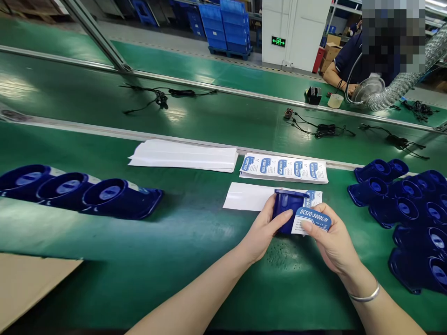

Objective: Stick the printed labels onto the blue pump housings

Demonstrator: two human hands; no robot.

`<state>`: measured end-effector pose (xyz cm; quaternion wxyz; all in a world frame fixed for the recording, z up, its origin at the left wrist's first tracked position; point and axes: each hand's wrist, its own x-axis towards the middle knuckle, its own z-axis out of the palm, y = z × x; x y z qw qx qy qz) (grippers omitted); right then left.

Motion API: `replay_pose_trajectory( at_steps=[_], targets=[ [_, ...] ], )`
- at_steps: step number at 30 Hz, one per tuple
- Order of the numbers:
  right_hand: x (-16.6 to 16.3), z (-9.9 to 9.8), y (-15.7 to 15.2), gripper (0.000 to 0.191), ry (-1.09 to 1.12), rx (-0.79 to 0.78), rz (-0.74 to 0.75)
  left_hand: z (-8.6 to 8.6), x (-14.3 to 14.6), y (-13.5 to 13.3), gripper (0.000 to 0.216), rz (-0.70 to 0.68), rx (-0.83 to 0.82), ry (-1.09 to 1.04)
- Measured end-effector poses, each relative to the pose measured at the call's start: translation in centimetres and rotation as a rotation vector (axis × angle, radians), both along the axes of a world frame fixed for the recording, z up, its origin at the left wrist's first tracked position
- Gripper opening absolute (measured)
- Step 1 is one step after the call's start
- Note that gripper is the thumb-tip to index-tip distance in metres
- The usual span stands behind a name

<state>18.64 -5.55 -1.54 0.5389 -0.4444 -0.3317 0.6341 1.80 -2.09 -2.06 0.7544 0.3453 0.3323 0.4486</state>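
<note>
My left hand (pixel 262 232) grips a dark blue plastic housing (pixel 288 207) from its left side, just above the green table (pixel 174 251). My right hand (pixel 333 242) pinches a blue and white label (pixel 312 219) printed "DCS2Q-5000L/H" and presses it against the housing's right face. Beneath the housing lies a partly used label strip (pixel 249 196), white where labels have come off. A full sheet of the same labels (pixel 284 167) rests just behind it.
Three blue housings (pixel 84 191) lie in a row at the left, and several more are piled at the right (pixel 408 209). White backing sheets (pixel 183 156) are stacked mid-table. Black cables (pixel 321 129) sit on the conveyor. Another person's arm (pixel 340 74) works at the far right. Cardboard (pixel 28 284) lies near left.
</note>
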Motion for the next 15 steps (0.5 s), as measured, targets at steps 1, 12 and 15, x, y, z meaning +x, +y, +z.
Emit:
replay_pose_trajectory(
  at_steps=[1,12,15],
  targets=[
    [-0.06,-0.01,-0.02,0.036,-0.002,-0.010,0.002,-0.07,0.03,0.00,0.062,0.002,0.000,0.011],
    [-0.17,-0.14,0.25,0.035,-0.031,-0.060,-0.012,-0.81,-0.31,0.06,0.070,-0.068,-0.023,0.072],
    [-0.22,0.08,0.27,0.034,-0.024,-0.073,-0.012,-0.97,-0.45,0.14,0.073,-0.074,0.015,0.091]
  ],
)
